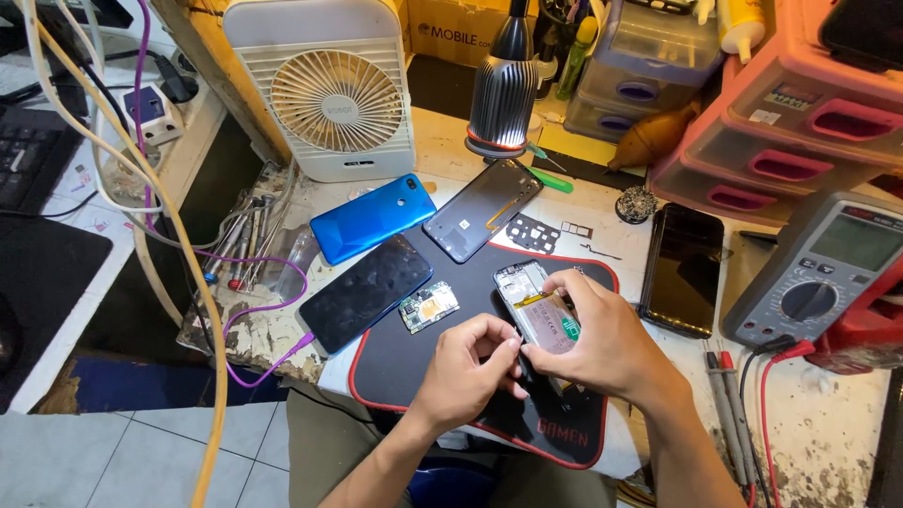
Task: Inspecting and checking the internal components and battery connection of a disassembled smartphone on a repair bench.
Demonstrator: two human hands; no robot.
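Down on the bench, we held an opened phone between both hands, its back cover off and its battery and inner frame facing up. It lay over the middle of a black mat with a red edge, its upper end clear of our fingers and its lower end hidden under them.

Our right hand came in from the lower right, forearm angled up across the bench edge, palm down and fingers curled over the lower right part of the phone, closed around its side. Our left hand reached up from below, wrist bent, fingers folded in and the thumb and fingertips pinched against the phone's lower left edge, meeting the right hand's fingertips there. Whether something small was caught in that pinch, we could not tell.

Just left of the phone, a small green circuit board lay on the mat, apart from both hands. Beyond it lay a dark phone face up with a purple cable plugged into its lower end, and a blue phone back above that. A dark back cover lay beside the blue one, near a white desk fan and a lamp head. Another black phone lay to the right of our hands, with a grey multimeter further right and pink plastic drawers behind.
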